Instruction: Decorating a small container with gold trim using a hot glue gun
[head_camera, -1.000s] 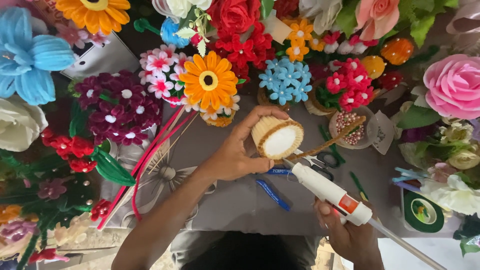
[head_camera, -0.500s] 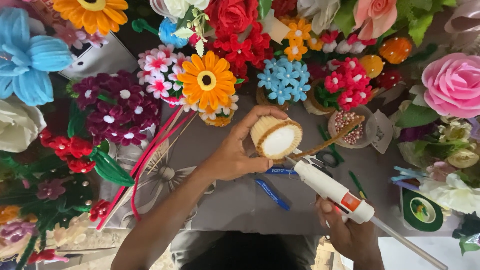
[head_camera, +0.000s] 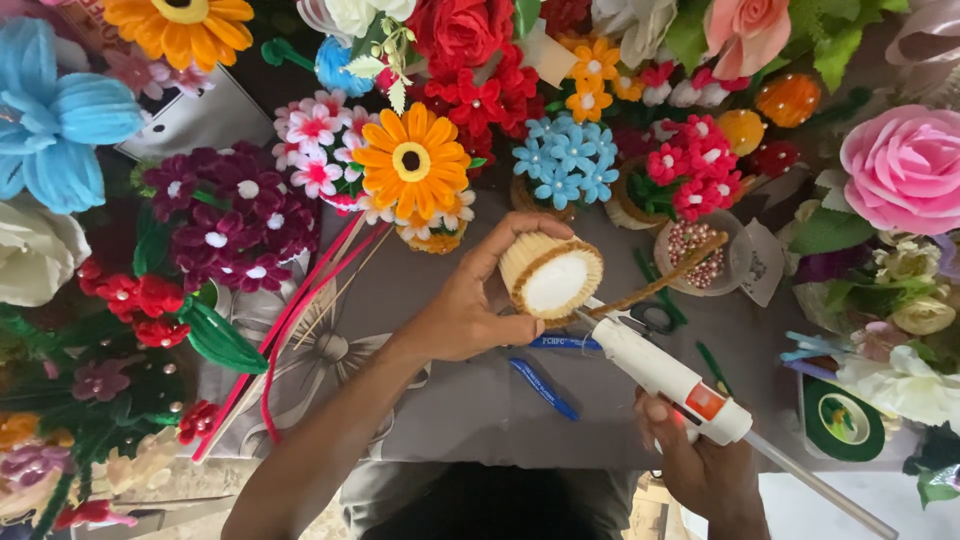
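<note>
Little has shifted since the earlier frame: both hands keep their pose. Left hand (head_camera: 462, 310) grasps a small tan pot (head_camera: 550, 275) above the grey counter (head_camera: 470, 410), tilted on its side so its white face meets the nozzle. Right hand (head_camera: 705, 465) grips the white glue gun (head_camera: 665, 375), tip at the pot's rim beside a brown fuzzy stem (head_camera: 665, 278).

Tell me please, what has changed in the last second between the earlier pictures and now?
Almost nothing. The left hand still holds the small round pot with the white filling, and the right hand still grips the white glue gun with its nozzle at the pot's rim. The gun may have shifted very slightly. The brown fuzzy wire, the blue pens and the flowers lie as before.
</note>
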